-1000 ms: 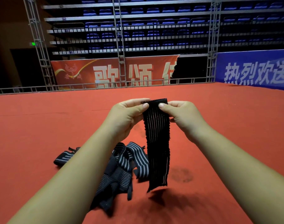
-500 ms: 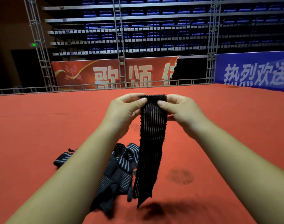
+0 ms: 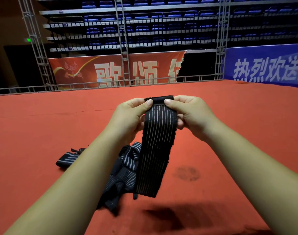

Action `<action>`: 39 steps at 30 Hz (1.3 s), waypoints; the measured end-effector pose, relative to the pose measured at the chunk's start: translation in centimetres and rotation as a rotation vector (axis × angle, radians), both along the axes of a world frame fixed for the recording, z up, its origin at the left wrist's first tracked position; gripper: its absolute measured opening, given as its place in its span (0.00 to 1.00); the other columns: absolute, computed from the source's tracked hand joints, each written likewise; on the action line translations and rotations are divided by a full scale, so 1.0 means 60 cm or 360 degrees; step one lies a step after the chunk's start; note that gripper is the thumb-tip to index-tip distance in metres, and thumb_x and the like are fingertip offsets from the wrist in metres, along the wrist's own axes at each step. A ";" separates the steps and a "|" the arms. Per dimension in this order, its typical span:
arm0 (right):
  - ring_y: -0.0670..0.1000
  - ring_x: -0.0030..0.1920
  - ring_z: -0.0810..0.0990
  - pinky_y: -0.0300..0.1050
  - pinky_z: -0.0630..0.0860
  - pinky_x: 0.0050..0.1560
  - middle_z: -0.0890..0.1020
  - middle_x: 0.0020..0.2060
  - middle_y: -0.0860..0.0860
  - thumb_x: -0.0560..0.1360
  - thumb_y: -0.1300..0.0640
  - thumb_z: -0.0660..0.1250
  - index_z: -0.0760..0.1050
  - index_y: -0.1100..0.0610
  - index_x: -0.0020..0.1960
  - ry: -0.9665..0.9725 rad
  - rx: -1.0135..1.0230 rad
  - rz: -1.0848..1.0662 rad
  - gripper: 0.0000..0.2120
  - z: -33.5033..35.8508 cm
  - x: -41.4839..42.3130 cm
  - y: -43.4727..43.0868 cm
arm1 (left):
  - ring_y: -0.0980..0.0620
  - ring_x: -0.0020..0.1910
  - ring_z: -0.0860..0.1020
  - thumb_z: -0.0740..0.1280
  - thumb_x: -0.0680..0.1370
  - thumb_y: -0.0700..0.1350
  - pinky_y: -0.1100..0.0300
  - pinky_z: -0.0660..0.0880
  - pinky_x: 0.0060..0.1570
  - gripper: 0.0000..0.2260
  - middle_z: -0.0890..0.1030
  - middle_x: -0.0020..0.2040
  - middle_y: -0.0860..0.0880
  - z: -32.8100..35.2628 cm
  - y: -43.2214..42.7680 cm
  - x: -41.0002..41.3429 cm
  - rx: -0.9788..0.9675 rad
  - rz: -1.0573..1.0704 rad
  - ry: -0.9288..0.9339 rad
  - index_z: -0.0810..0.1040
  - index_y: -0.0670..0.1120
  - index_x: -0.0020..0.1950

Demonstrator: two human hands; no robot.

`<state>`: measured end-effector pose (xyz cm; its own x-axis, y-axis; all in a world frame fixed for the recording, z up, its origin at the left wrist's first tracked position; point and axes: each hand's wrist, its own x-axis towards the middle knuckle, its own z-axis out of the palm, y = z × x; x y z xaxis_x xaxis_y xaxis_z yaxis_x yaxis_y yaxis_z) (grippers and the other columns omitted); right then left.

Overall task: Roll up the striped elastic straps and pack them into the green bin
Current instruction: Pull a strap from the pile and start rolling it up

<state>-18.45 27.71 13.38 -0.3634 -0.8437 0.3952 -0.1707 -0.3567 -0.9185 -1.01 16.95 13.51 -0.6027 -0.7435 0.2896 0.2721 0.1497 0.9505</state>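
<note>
Striped strap (image 3: pixel 155 150); blue banner (image 3: pixel 266 68) "热烈欢送"

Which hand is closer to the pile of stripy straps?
Left. The left hand is just above the pile; the right hand is farther right, past the held strap.

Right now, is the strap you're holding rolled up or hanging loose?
Mostly loose. The strap hangs flat; only its top edge is folded over, pinched by the left hand and right hand.

strap (image 3: pixel 155 150) between hands, pile (image 3: pixel 121 177) lower left
</note>
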 end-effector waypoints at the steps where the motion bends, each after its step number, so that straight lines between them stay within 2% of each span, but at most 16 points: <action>1: 0.50 0.24 0.68 0.40 0.64 0.26 0.73 0.30 0.53 0.83 0.55 0.71 0.82 0.61 0.52 -0.0044 0.0015 0.0056 0.08 -0.003 0.001 0.004 | 0.51 0.33 0.76 0.72 0.84 0.45 0.60 0.72 0.30 0.09 0.82 0.42 0.44 -0.006 -0.002 0.002 0.0023 -0.0022 -0.0030 0.83 0.41 0.60; 5: 0.49 0.26 0.66 0.40 0.63 0.27 0.70 0.32 0.52 0.84 0.54 0.70 0.78 0.60 0.57 -0.0101 0.0059 0.0160 0.09 -0.027 0.006 0.011 | 0.47 0.40 0.77 0.77 0.80 0.49 0.55 0.74 0.40 0.15 0.84 0.47 0.43 -0.039 -0.016 0.012 0.0201 -0.0123 -0.0084 0.82 0.44 0.63; 7: 0.50 0.26 0.67 0.40 0.64 0.27 0.70 0.31 0.52 0.84 0.54 0.69 0.77 0.60 0.55 -0.0114 0.0102 0.0155 0.08 -0.053 0.007 0.004 | 0.48 0.37 0.77 0.77 0.80 0.49 0.58 0.77 0.34 0.16 0.84 0.44 0.44 -0.064 -0.023 0.016 0.0273 -0.0148 -0.0089 0.81 0.45 0.64; 9: 0.50 0.26 0.68 0.40 0.65 0.27 0.72 0.30 0.52 0.83 0.55 0.70 0.79 0.59 0.51 -0.0134 0.0153 0.0115 0.07 -0.092 0.005 -0.011 | 0.52 0.32 0.77 0.74 0.82 0.47 0.62 0.76 0.27 0.11 0.83 0.41 0.46 -0.098 -0.024 0.016 0.0333 -0.0130 -0.0122 0.80 0.45 0.62; 11: 0.49 0.26 0.69 0.41 0.66 0.28 0.74 0.29 0.51 0.83 0.56 0.71 0.82 0.61 0.53 -0.0130 0.0220 0.0034 0.07 -0.143 0.000 -0.031 | 0.54 0.29 0.75 0.72 0.84 0.47 0.64 0.75 0.22 0.08 0.82 0.41 0.46 -0.142 -0.026 0.015 0.0351 -0.0063 -0.0214 0.81 0.46 0.60; 13: 0.49 0.28 0.72 0.43 0.69 0.30 0.77 0.31 0.51 0.83 0.56 0.71 0.83 0.63 0.57 -0.0078 0.0298 -0.0051 0.09 -0.199 -0.004 -0.050 | 0.54 0.30 0.75 0.71 0.85 0.48 0.63 0.74 0.24 0.06 0.80 0.44 0.46 -0.196 -0.037 0.011 0.0282 0.0048 -0.0352 0.83 0.46 0.57; 16: 0.52 0.37 0.77 0.45 0.74 0.33 0.82 0.39 0.53 0.83 0.55 0.71 0.85 0.56 0.59 0.0045 0.0400 -0.0157 0.08 -0.275 -0.003 -0.068 | 0.50 0.38 0.78 0.70 0.85 0.49 0.59 0.78 0.33 0.08 0.82 0.46 0.46 -0.270 -0.054 0.004 0.0173 0.0170 -0.0472 0.85 0.46 0.57; 18: 0.50 0.38 0.78 0.43 0.75 0.35 0.84 0.41 0.50 0.83 0.55 0.71 0.86 0.55 0.58 0.0063 0.0421 -0.0218 0.07 -0.311 -0.002 -0.079 | 0.55 0.34 0.78 0.69 0.86 0.47 0.60 0.78 0.31 0.08 0.83 0.42 0.51 -0.302 -0.057 -0.001 0.0122 0.0244 -0.0476 0.84 0.43 0.58; 20: 0.46 0.37 0.79 0.42 0.75 0.37 0.85 0.41 0.46 0.83 0.55 0.71 0.86 0.53 0.58 0.0079 0.0429 -0.0252 0.07 -0.334 -0.004 -0.089 | 0.59 0.32 0.79 0.68 0.86 0.45 0.62 0.77 0.29 0.07 0.83 0.39 0.53 -0.322 -0.061 -0.005 0.0071 0.0320 -0.0457 0.84 0.43 0.58; 21: 0.45 0.36 0.79 0.42 0.76 0.37 0.85 0.40 0.45 0.83 0.55 0.71 0.86 0.52 0.57 0.0090 0.0429 -0.0263 0.06 -0.342 -0.005 -0.094 | 0.57 0.34 0.80 0.68 0.86 0.44 0.61 0.78 0.30 0.07 0.83 0.41 0.51 -0.330 -0.066 -0.008 0.0040 0.0348 -0.0450 0.84 0.43 0.57; 23: 0.44 0.36 0.79 0.42 0.76 0.37 0.84 0.38 0.43 0.83 0.55 0.71 0.86 0.52 0.56 0.0105 0.0419 -0.0282 0.06 -0.356 -0.007 -0.104 | 0.52 0.41 0.81 0.70 0.85 0.45 0.56 0.82 0.37 0.06 0.85 0.44 0.47 -0.343 -0.076 -0.010 -0.0025 0.0386 -0.0435 0.87 0.46 0.55; 25: 0.42 0.36 0.78 0.40 0.76 0.37 0.84 0.36 0.41 0.83 0.56 0.71 0.86 0.53 0.56 0.0107 0.0390 -0.0294 0.06 -0.368 -0.009 -0.114 | 0.51 0.42 0.82 0.71 0.85 0.45 0.52 0.82 0.43 0.06 0.86 0.44 0.47 -0.355 -0.086 -0.010 -0.0058 0.0437 -0.0428 0.88 0.49 0.52; 30: 0.36 0.33 0.77 0.32 0.73 0.37 0.83 0.32 0.36 0.83 0.62 0.70 0.84 0.59 0.61 0.0075 0.0279 -0.0280 0.09 -0.401 -0.014 -0.133 | 0.53 0.42 0.84 0.71 0.84 0.46 0.51 0.84 0.45 0.06 0.88 0.46 0.46 -0.385 -0.109 -0.006 -0.0168 0.0485 -0.0443 0.88 0.49 0.53; 33: 0.37 0.32 0.76 0.32 0.73 0.37 0.83 0.32 0.39 0.83 0.64 0.69 0.83 0.57 0.63 0.0036 0.0264 -0.0249 0.11 -0.414 -0.012 -0.149 | 0.57 0.43 0.84 0.70 0.85 0.46 0.57 0.82 0.43 0.06 0.88 0.47 0.50 -0.409 -0.119 -0.009 -0.0187 0.0506 -0.0423 0.87 0.50 0.54; 36: 0.38 0.36 0.78 0.34 0.74 0.40 0.84 0.35 0.40 0.82 0.65 0.70 0.84 0.52 0.60 0.0083 0.0266 -0.0239 0.11 -0.426 -0.015 -0.168 | 0.62 0.42 0.80 0.69 0.86 0.47 0.65 0.76 0.42 0.07 0.86 0.47 0.57 -0.425 -0.128 -0.015 -0.0290 0.0443 -0.0439 0.86 0.54 0.61; 39: 0.40 0.38 0.78 0.38 0.74 0.43 0.83 0.37 0.40 0.81 0.65 0.70 0.84 0.51 0.57 0.0118 0.0242 -0.0252 0.11 -0.436 -0.013 -0.179 | 0.62 0.36 0.75 0.68 0.86 0.49 0.65 0.71 0.38 0.07 0.82 0.42 0.57 -0.436 -0.131 -0.018 -0.0309 0.0430 -0.0409 0.85 0.55 0.61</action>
<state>-19.26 16.96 -12.76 -0.4707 -0.8304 0.2982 -0.2823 -0.1785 -0.9426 -2.11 9.11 -12.65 -0.4643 -0.8313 0.3055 -0.0439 0.3662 0.9295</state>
